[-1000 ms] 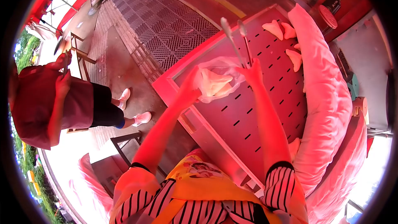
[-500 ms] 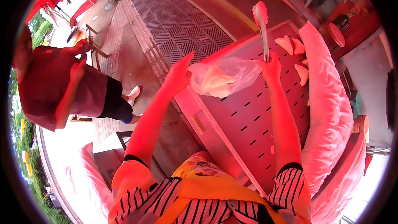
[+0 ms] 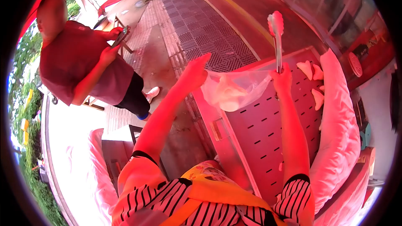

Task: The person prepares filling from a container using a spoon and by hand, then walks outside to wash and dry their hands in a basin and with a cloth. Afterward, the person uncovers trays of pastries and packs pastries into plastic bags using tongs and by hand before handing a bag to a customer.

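A clear plastic bag [image 3: 256, 88] with pale folded pieces of food [image 3: 228, 94] in it hangs between my two hands, above the slotted tray [image 3: 261, 136]. My left hand [image 3: 193, 72] is closed on the bag's left edge, with some fingers pointing forward. The bag's right edge is at my right hand [image 3: 282, 79], which is wrapped round metal tongs [image 3: 277, 37]. The tongs point up and away, and their scalloped tips hold nothing. More pale pieces [image 3: 310, 70] lie at the tray's far right side.
A thick quilted cloth [image 3: 339, 129] runs along the tray's right side. On the left, a person in a dark shirt [image 3: 79, 60] stands holding a phone [image 3: 121, 36]. Beyond the tray lie a patterned floor mat [image 3: 205, 29] and a paved walkway. Another cloth bundle [image 3: 100, 167] is at lower left.
My left hand has shifted from beside the food to the bag's edge, and the bag is spread wider. The tongs now point more upright. The view has turned, and more of the person shows.
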A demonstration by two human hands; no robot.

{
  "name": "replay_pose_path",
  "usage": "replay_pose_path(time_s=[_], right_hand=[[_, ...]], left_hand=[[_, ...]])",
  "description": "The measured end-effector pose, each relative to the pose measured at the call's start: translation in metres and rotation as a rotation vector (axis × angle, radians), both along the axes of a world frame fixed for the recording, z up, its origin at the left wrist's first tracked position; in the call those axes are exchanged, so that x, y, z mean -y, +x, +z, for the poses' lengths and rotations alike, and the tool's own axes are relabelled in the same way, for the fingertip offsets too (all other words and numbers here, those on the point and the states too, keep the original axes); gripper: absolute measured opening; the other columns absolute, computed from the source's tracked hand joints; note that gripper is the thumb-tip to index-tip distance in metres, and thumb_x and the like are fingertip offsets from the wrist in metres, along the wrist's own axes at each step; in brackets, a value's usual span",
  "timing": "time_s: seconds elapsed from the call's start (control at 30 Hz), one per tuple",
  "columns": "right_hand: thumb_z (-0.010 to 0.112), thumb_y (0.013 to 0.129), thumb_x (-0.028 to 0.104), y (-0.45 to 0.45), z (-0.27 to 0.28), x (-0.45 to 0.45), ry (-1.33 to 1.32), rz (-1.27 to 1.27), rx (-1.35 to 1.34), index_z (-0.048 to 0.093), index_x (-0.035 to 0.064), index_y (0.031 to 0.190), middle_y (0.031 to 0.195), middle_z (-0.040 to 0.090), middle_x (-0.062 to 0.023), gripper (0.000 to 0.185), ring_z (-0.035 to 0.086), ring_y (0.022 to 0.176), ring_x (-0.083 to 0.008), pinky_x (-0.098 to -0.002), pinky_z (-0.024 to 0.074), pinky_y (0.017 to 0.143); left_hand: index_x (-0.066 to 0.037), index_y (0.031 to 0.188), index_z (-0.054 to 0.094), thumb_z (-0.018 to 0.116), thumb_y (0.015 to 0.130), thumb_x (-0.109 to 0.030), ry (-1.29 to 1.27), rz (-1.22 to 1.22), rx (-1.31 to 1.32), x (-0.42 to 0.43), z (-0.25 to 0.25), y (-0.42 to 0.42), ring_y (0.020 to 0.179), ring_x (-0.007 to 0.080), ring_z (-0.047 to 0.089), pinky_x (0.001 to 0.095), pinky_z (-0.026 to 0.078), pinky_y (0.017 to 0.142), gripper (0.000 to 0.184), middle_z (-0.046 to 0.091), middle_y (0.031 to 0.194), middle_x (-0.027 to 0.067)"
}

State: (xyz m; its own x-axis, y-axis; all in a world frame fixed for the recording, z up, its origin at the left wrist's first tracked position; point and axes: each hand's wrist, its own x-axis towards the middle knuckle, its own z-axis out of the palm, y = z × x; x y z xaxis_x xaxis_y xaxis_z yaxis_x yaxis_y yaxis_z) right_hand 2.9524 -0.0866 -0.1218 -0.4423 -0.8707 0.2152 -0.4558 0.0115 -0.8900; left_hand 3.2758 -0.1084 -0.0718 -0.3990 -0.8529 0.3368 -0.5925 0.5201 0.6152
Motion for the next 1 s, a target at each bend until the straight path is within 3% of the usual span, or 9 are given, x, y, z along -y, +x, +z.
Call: replay_pose_path(time_s=[0.07, 0.17, 0.27, 0.37, 0.47, 0.63, 0.67, 0.93, 1.0], right_hand=[[0.065, 0.07, 0.004, 0.005, 0.001, 0.0, -0.038, 0.017, 0.059, 0.05, 0.0032, 0.09, 0.068, 0.055, -0.0025, 0.025, 0.054, 0.059, -0.011, -0.0259, 0.0447, 0.055], [0.065, 0.069, 0.002, 0.009, 0.002, -0.002, -0.054, 0.034, 0.097, 0.05, 0.0035, 0.091, 0.07, 0.055, -0.0017, 0.027, 0.054, 0.059, -0.0105, -0.0243, 0.0442, 0.054], [0.065, 0.07, 0.003, 0.011, 0.002, -0.002, -0.071, 0.032, 0.101, 0.05, 0.0037, 0.091, 0.069, 0.055, -0.0018, 0.026, 0.054, 0.059, -0.0105, -0.0247, 0.0443, 0.053], [0.064, 0.07, 0.004, 0.01, 0.001, -0.004, -0.086, 0.027, 0.077, 0.051, 0.004, 0.092, 0.069, 0.055, -0.0021, 0.025, 0.054, 0.059, -0.0106, -0.0254, 0.0444, 0.053], [0.064, 0.07, 0.005, 0.008, 0.004, -0.005, -0.063, 0.032, 0.024, 0.051, 0.0038, 0.093, 0.07, 0.056, -0.0025, 0.026, 0.054, 0.06, -0.0109, -0.026, 0.0448, 0.053], [0.064, 0.07, 0.005, 0.012, 0.011, -0.008, -0.081, 0.006, 0.021, 0.052, 0.0031, 0.096, 0.07, 0.056, -0.0023, 0.029, 0.055, 0.06, -0.0112, -0.0263, 0.045, 0.054], [0.063, 0.071, 0.007, 0.012, 0.013, -0.01, 0.01, 0.009, 0.044, 0.052, 0.0031, 0.102, 0.076, 0.056, -0.0043, 0.034, 0.055, 0.066, -0.014, -0.0306, 0.0465, 0.062], [0.063, 0.073, 0.007, 0.008, 0.01, -0.015, 0.012, 0.004, 0.066, 0.051, 0.0034, 0.097, 0.073, 0.055, -0.0037, 0.028, 0.055, 0.065, -0.0127, -0.0294, 0.0461, 0.061], [0.063, 0.073, 0.007, 0.007, 0.01, -0.017, 0.023, -0.011, 0.052, 0.051, 0.0031, 0.096, 0.072, 0.055, -0.004, 0.027, 0.055, 0.065, -0.0128, -0.0292, 0.046, 0.06]], left_hand=[[-0.002, 0.129, 0.043, 0.044, 0.069, 0.007, -0.076, 0.0, 0.034, -0.002, 0.0, 0.004, 0.071, 0.0251, 0.059, 0.0333, 0.049, 0.067, 0.06, 0.058, 0.11, 0.0203], [-0.003, 0.13, 0.042, 0.044, 0.069, 0.006, 0.038, -0.002, -0.016, -0.009, 0.007, 0.006, 0.075, 0.0255, 0.06, 0.0345, 0.049, 0.07, 0.061, 0.056, 0.114, 0.0206], [-0.003, 0.13, 0.042, 0.044, 0.069, 0.006, -0.213, -0.021, 0.03, -0.004, 0.0, 0.008, 0.087, 0.0282, 0.061, 0.0353, 0.048, 0.077, 0.061, 0.055, 0.116, 0.0209], [-0.002, 0.129, 0.042, 0.044, 0.069, 0.006, 0.05, 0.018, 0.021, -0.012, 0.014, 0.006, 0.1, 0.0314, 0.058, 0.0354, 0.046, 0.086, 0.061, 0.054, 0.118, 0.0213], [0.0, 0.128, 0.042, 0.045, 0.069, 0.006, -0.053, 0.01, 0.019, -0.006, 0.005, 0.007, 0.103, 0.0324, 0.057, 0.0347, 0.045, 0.087, 0.06, 0.053, 0.12, 0.0217], [0.001, 0.126, 0.044, 0.045, 0.069, 0.006, -0.008, -0.009, -0.015, -0.006, 0.008, 0.004, 0.1, 0.0306, 0.058, 0.034, 0.046, 0.085, 0.058, 0.054, 0.118, 0.0219], [0.001, 0.126, 0.044, 0.045, 0.069, 0.006, -0.017, -0.012, -0.008, -0.005, 0.008, 0.004, 0.101, 0.0306, 0.058, 0.0341, 0.046, 0.085, 0.058, 0.054, 0.119, 0.0219], [-0.001, 0.126, 0.045, 0.044, 0.07, 0.006, -0.148, -0.047, 0.05, 0.0, -0.002, -0.003, 0.1, 0.0306, 0.059, 0.0347, 0.046, 0.084, 0.057, 0.054, 0.12, 0.021], [-0.002, 0.127, 0.044, 0.044, 0.07, 0.006, 0.001, -0.032, 0.018, -0.003, 0.003, -0.008, 0.103, 0.0313, 0.057, 0.0348, 0.046, 0.086, 0.058, 0.054, 0.12, 0.021]])
